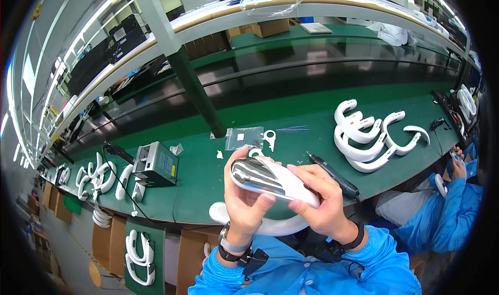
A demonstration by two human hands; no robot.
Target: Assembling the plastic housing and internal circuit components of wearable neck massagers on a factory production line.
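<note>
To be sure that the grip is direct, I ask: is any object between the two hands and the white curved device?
Nothing visible is. The left hand and right hand both touch the white curved device directly. The black tool lies on the green table beside the right hand, not between.

I had two hands, my left hand [244, 204] and my right hand [323, 199], on one white curved device [292, 185]; two bands [235, 245] circled my left wrist and one black band [357, 237] my right. On the one green bench [291, 113] I counted one dark power screwdriver [335, 176], two white ring-shaped parts [272, 144], one larger clear bag [252, 139], one small clear bag [176, 149] and one grey-and-black unit [147, 162]. To the right lay at least three white curved pieces [366, 166], too overlapped for a sure count; at lower left I made out two more curved pieces [147, 248]. I saw one co-worker [447, 212] and one green post [195, 92]
</note>
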